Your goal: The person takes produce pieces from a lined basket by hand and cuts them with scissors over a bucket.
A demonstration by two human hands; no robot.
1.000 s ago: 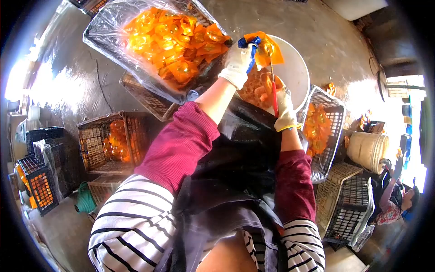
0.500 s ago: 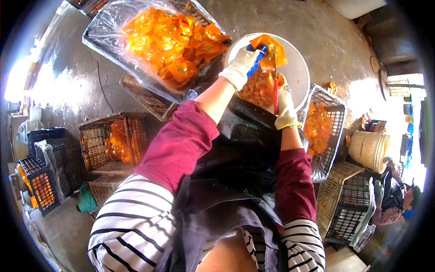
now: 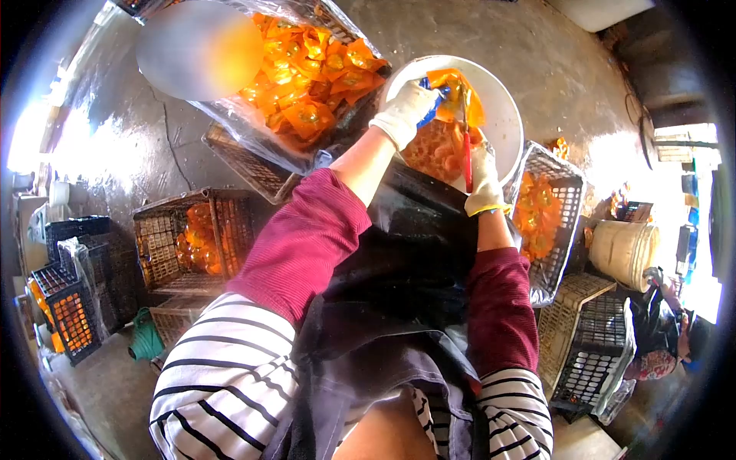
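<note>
My left hand [image 3: 408,113], in a white glove with blue fingertips, is closed on a soft orange plastic bag [image 3: 462,86] over the upper part of a white bucket [image 3: 506,123]. My right hand [image 3: 483,182], in a white glove with a yellow cuff edge, grips a slim red-handled tool [image 3: 468,161]. The tool's thin dark end points up against the bag; whether it is a blade or scissors I cannot tell. Orange-brown pieces [image 3: 431,153] lie inside the bucket below my hands.
A plastic-lined crate [image 3: 360,37] heaped with orange bags [image 3: 307,84] stands left of the bucket. Another lined crate [image 3: 563,230] with orange pieces is close on the right. More crates [image 3: 172,253] and a cream bucket [image 3: 625,249] stand around. A round blur hides part of the upper left.
The orange bag has sagged slightly and shifted a little within my left hand's grip. Both hands stay over the bucket, nearly in place.
</note>
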